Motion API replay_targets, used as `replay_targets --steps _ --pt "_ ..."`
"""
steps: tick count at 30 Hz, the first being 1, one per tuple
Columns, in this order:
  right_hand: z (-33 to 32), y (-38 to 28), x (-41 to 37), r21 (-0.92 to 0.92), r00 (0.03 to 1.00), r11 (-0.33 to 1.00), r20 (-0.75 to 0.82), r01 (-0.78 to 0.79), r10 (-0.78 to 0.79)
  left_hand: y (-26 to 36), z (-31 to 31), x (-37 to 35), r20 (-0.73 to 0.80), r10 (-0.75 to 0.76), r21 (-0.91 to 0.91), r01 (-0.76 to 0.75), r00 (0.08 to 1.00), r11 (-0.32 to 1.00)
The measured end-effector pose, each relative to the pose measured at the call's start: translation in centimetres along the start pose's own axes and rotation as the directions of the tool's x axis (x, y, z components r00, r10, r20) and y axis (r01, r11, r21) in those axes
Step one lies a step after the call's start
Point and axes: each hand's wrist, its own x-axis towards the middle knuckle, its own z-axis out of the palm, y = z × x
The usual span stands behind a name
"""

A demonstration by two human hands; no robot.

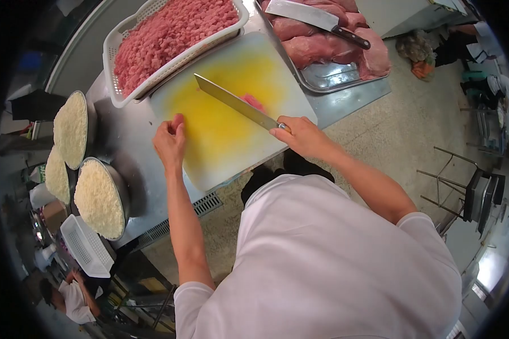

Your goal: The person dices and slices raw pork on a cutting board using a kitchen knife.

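Observation:
My right hand [304, 135] is closed around the handle of a cleaver [234, 102]. Its broad blade slants up and left over the white cutting board [220, 164], whose middle is stained yellow. A small bit of pink meat [253, 102] lies on the board just beyond the blade. At the board's left edge is my left hand [171, 142], fingers bent and thumb apart from them, with nothing visible in it. Past the board's far edge stands a white perforated basket [108, 56] heaped with diced pink meat [172, 39].
A metal tray [333, 76] at the far right holds large raw meat pieces [322, 48], a second cleaver [305, 14] resting on them. Several bowls of pale crumbs [99, 198] stand left. A white basket [87, 246] lies below them. Another person [76, 299] is at lower left.

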Motion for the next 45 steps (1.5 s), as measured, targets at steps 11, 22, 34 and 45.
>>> replay_targets --steps 11,22,34,45 --pt "-0.7 -0.8 -1.0 0.094 0.986 0.986 0.106 -0.138 0.128 6.7 8.8 -8.4 -0.155 0.58 0.021 -0.585 0.799 0.811" --pt "0.3 -1.9 -0.6 -0.137 0.99 0.99 0.14 0.045 -0.026 7.8 8.8 -7.6 -0.136 0.403 -0.078 -0.416 0.905 0.906" --pt "0.4 -5.5 1.7 -0.155 0.965 0.988 0.257 -0.013 0.053 7.1 9.0 -7.7 -0.186 0.417 -0.167 -0.447 0.889 0.879" --pt "0.5 -6.7 0.7 -0.166 0.974 0.986 0.217 -0.032 0.068 6.7 8.4 -8.1 -0.186 0.443 -0.224 -0.477 0.877 0.85"
